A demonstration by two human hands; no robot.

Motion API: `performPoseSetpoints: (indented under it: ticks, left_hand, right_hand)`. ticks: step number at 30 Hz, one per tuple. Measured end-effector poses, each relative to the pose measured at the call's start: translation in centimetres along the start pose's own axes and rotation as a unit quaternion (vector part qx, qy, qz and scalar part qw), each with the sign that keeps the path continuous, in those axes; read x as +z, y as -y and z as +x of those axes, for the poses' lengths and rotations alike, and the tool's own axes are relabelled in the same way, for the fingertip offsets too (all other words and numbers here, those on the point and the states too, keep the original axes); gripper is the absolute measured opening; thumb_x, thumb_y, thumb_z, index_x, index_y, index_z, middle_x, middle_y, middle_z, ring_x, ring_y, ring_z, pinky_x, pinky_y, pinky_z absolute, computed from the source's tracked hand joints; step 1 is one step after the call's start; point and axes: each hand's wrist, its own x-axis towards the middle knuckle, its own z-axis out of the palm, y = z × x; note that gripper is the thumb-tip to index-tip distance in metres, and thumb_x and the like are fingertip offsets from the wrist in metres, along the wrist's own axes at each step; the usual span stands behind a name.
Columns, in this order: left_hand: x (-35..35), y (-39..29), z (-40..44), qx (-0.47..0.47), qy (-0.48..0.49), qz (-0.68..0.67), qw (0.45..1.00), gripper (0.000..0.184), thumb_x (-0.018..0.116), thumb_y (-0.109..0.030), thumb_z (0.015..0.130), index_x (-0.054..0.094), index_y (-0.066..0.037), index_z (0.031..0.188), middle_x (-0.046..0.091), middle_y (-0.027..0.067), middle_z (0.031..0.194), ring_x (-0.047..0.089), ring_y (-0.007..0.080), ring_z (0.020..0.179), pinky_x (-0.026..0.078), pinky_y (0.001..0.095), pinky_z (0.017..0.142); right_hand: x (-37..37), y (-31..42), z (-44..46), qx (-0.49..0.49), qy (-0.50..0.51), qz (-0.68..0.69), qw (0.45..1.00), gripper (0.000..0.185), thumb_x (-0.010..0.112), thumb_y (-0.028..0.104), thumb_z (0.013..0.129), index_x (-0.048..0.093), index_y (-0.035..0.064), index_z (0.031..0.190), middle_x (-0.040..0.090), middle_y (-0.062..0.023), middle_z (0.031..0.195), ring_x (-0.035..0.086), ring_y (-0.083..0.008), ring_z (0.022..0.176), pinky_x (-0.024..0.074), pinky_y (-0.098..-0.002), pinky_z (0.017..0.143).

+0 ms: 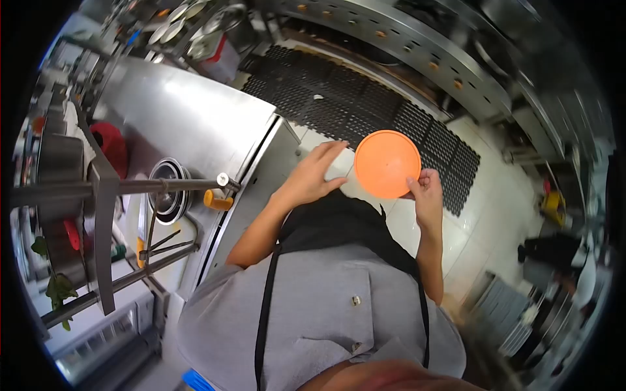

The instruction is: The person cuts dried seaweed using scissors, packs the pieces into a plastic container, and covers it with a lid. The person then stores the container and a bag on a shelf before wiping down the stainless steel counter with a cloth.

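Note:
My right hand [428, 195] pinches the lower right rim of a round orange plastic lid [387, 163], thumb on its face. The lid is held up in front of my apron, its flat side toward me, above the floor. To the left of the lid, apart from it, my left hand [312, 174] is open and holds nothing, thumb and fingers spread. Black cloth of my apron [345, 221] lies just below both hands.
On my left runs a steel counter [189, 98] with stacked metal bowls [171, 189] and an orange handle [218, 200] near its edge. A shelf rail [150, 187] crosses above them. Black mats [326, 85] cover the floor before a stove [391, 39].

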Motion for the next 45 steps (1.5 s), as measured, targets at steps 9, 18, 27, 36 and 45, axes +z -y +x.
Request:
performPoseSetpoints:
  ticks: [9, 18, 27, 36, 45]
  left_hand:
    - [-5.7, 14.6, 5.6, -0.346, -0.404, -0.025, 0.846, 0.014, 0.069, -0.013, 0.091, 0.072, 0.000, 0.091, 0.048, -0.0026, 0.052, 0.043, 0.0046, 0.051, 0.035, 0.0251, 0.049]
    - [-14.0, 29.6, 12.1, -0.479, -0.513, 0.074, 0.708, 0.032, 0.066, -0.026, 0.097, 0.068, 0.004, 0.086, 0.057, -0.0012, 0.065, 0.046, 0.0054, 0.060, 0.037, 0.0252, 0.053]
    - [-17.0, 35.5, 13.7, -0.582, -0.558, 0.209, 0.553, 0.031, 0.078, -0.025, 0.087, 0.058, -0.002, 0.091, 0.046, -0.0023, 0.062, 0.040, 0.0067, 0.055, 0.033, 0.0252, 0.051]
    - [-17.8, 35.3, 15.3, -0.684, -0.446, 0.302, 0.492, 0.031, 0.079, -0.023, 0.084, 0.054, -0.005, 0.086, 0.044, 0.0016, 0.051, 0.038, 0.0122, 0.044, 0.034, 0.0311, 0.045]
    - [-17.4, 35.3, 14.3, -0.671, -0.456, 0.294, 0.505, 0.032, 0.082, -0.016, 0.081, 0.053, -0.006, 0.086, 0.044, 0.0011, 0.050, 0.037, 0.0082, 0.041, 0.029, 0.0248, 0.040]
  right_hand:
    - [9.1, 0.8, 30.3, 0.010, 0.187, -0.071, 0.980, 0.018, 0.061, 0.006, 0.096, 0.047, 0.0014, 0.105, 0.057, -0.0049, 0.090, 0.060, -0.0096, 0.075, 0.0550, -0.0241, 0.063]
    - [28.2, -7.9, 51.6, -0.007, 0.252, -0.149, 0.956, 0.030, 0.073, 0.015, 0.087, 0.051, -0.0001, 0.102, 0.061, -0.0081, 0.084, 0.060, -0.0143, 0.073, 0.0501, -0.0313, 0.066]
    - [60.8, -18.7, 60.2, 0.010, 0.381, -0.229, 0.896, 0.042, 0.074, 0.027, 0.079, 0.049, 0.0018, 0.103, 0.067, -0.0215, 0.088, 0.068, -0.0406, 0.087, 0.0526, -0.0464, 0.079]
    - [93.8, -22.5, 53.4, 0.040, 0.500, -0.165, 0.849, 0.055, 0.071, 0.025, 0.082, 0.043, -0.0024, 0.121, 0.063, -0.0288, 0.113, 0.060, -0.0457, 0.111, 0.0499, -0.0499, 0.094]
    - [104.8, -25.2, 48.6, 0.076, 0.507, -0.233, 0.826, 0.060, 0.075, 0.034, 0.082, 0.047, -0.0015, 0.122, 0.062, -0.0285, 0.121, 0.059, -0.0427, 0.117, 0.0469, -0.0459, 0.099]
